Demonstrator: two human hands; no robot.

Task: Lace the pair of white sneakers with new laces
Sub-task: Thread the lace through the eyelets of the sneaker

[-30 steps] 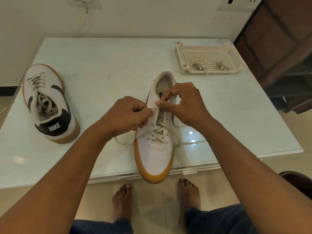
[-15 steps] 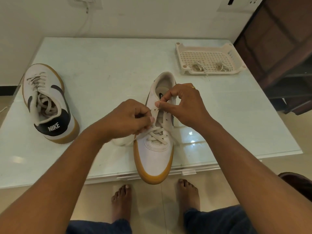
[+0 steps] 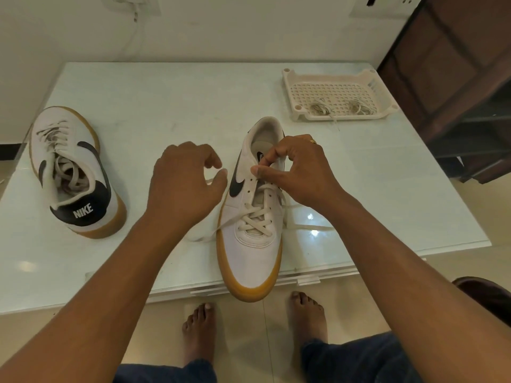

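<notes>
Up at the top eyelets, the right hand (image 3: 301, 172) pinches the near sneaker (image 3: 250, 258). Its thumb tip presses on the left eyelet row, its forefinger hooks over the tongue's edge, and the other fingers curl behind, one wearing a ring (image 3: 312, 141). The shoe is white with a dark swoosh and a tan gum sole. It lies on the table (image 3: 166, 106) at the front edge, toe toward the person and jutting just past the rim. A cream lace (image 3: 257, 217) crosses the lower eyelets only, with loose ends trailing out on both sides. The left hand (image 3: 179, 183) hovers just beside the shoe's left flank, fingers loosely curled and thumb out; whether it holds a lace end cannot be told. The second sneaker (image 3: 74, 172) lies well to the left, heel toward the person. A white tray (image 3: 381, 89) at the far right holds two lace bundles (image 3: 320, 107).
</notes>
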